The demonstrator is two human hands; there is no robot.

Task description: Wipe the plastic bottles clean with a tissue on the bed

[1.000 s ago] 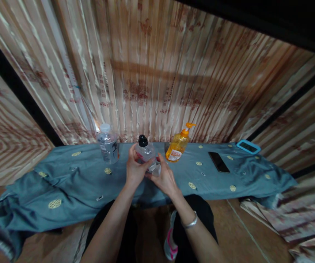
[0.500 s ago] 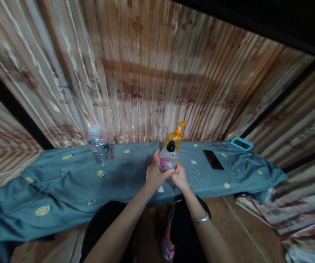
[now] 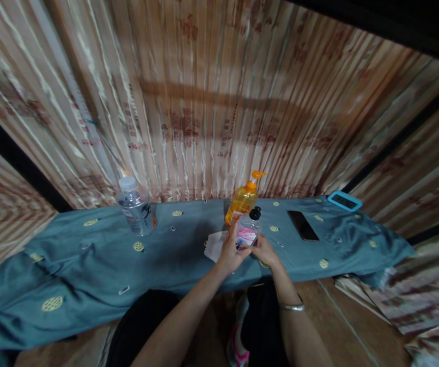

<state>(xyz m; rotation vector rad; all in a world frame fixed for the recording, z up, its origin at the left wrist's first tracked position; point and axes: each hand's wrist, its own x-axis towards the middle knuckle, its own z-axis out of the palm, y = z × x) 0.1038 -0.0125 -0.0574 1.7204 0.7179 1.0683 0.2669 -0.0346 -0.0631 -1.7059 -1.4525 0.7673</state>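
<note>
A small clear bottle (image 3: 247,233) with a black cap and a pink label is gripped between my two hands near the front of the cloth. My left hand (image 3: 231,253) wraps its left side, and my right hand (image 3: 264,250) holds its lower right. Just behind it stands a pump bottle (image 3: 242,201) of yellow-orange liquid with an orange pump head. Beside my left hand, a white sheet like paper or tissue (image 3: 214,246) lies flat, partly covered by the hand.
On the green patterned cloth (image 3: 181,255), a large clear plastic bottle (image 3: 137,211) stands at left. A dark phone (image 3: 302,225) lies at right, with a blue-framed device (image 3: 345,201) farther right. Striped curtains (image 3: 189,102) hang behind; a black post (image 3: 17,153) rises at left.
The clear bottle and both hands have shifted right and slightly toward me, uncovering more of the pump bottle and the white sheet. The bottle now leans a little to the right.
</note>
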